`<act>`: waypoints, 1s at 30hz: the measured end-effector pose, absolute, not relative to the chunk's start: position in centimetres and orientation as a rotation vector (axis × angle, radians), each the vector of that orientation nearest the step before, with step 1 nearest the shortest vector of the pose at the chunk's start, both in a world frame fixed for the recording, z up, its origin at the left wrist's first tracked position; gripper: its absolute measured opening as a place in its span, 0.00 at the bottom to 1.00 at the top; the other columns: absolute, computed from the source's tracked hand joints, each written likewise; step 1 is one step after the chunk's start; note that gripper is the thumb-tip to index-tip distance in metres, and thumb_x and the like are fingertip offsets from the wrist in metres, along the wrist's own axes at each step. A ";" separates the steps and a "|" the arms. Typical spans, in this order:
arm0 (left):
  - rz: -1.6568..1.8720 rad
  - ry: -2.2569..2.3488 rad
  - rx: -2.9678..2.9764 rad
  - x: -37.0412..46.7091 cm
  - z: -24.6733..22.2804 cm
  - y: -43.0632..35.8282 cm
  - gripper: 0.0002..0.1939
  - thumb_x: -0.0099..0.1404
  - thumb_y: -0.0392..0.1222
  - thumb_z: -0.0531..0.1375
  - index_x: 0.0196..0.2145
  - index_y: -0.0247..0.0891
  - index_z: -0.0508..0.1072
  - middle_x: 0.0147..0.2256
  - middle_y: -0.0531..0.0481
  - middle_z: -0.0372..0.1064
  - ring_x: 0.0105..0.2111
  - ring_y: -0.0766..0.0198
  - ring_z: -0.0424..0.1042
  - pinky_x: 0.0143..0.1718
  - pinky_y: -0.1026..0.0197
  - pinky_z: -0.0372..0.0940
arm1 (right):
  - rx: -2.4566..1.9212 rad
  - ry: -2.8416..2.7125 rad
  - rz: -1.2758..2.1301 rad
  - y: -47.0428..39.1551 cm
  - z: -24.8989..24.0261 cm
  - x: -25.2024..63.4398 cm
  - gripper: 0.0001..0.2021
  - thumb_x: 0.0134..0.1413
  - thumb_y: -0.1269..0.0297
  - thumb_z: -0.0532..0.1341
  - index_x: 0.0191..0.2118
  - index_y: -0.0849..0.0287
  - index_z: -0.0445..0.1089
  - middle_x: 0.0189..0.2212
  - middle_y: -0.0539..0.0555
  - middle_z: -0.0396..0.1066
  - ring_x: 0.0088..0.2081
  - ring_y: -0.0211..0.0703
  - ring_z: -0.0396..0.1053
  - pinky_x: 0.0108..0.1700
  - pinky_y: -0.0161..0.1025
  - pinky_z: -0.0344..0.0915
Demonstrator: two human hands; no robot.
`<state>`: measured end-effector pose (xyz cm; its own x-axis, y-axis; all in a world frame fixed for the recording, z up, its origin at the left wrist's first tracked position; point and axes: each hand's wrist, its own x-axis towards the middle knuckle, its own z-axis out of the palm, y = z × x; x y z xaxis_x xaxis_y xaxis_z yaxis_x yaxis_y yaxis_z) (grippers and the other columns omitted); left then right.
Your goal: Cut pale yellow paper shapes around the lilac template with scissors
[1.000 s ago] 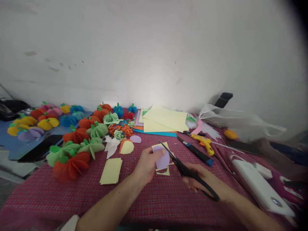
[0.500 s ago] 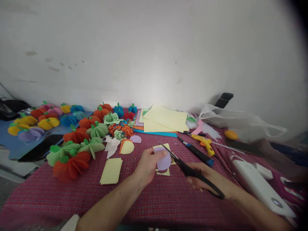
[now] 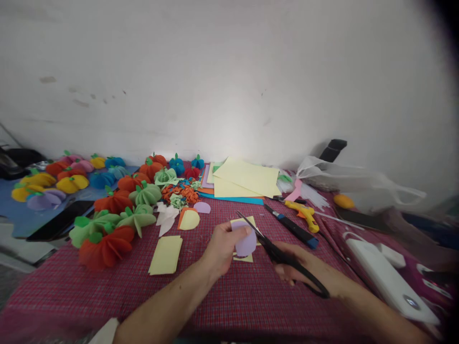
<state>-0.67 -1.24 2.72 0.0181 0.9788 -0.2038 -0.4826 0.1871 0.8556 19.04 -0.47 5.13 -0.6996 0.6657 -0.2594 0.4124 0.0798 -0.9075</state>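
Note:
Pinched between thumb and fingers of my left hand [image 3: 225,243] is a rounded lilac paper piece [image 3: 245,242], with a pale yellow piece [image 3: 250,221] showing behind its upper edge. My right hand [image 3: 292,263] is wrapped round black-handled scissors [image 3: 274,251]. Their blades point up and left along the lilac piece's upper right edge; whether they touch it I cannot tell. Yellow offcuts [image 3: 244,258] lie on the cloth beneath. Left of my hands are a stack of yellow rectangles [image 3: 166,255] and a yellow rounded shape [image 3: 190,220] over an orange one.
Felt-like pumpkins [image 3: 111,200] in several colours fill the left side. Coloured sheets [image 3: 247,177] lie at the back by the wall. To the right are a box cutter [image 3: 292,227], a yellow glue gun [image 3: 304,213], a plastic bag [image 3: 344,174] and a white device [image 3: 390,277].
The lilac piece has shifted slightly right and down in my left hand. My right hand and the scissors have moved a little to the left.

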 end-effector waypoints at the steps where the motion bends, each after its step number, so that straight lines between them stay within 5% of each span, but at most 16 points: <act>1: 1.282 0.944 0.679 -0.6 2.7 -1.3 0.11 0.47 0.41 0.63 0.28 0.30 0.72 0.22 0.48 0.68 0.20 0.67 0.65 0.22 0.63 0.59 | -1.085 -2.118 1.675 -0.4 5.0 19.0 0.14 0.51 0.59 0.56 0.42 0.61 0.61 0.25 0.47 0.55 0.24 0.32 0.54 0.24 0.30 0.56; 30: 1.227 0.936 0.708 -0.7 2.7 -1.3 0.11 0.46 0.42 0.63 0.26 0.30 0.71 0.20 0.49 0.66 0.18 0.67 0.64 0.21 0.63 0.59 | -1.036 -2.218 1.721 1.3 6.0 20.1 0.08 0.46 0.65 0.56 0.34 0.63 0.62 0.22 0.47 0.59 0.22 0.31 0.54 0.22 0.28 0.51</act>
<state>-0.69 -1.25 2.73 0.0694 0.9759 -0.2070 -0.4577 0.2155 0.8626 20.10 1.31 6.01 -0.7504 0.5957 -0.2863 0.4253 0.1036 -0.8991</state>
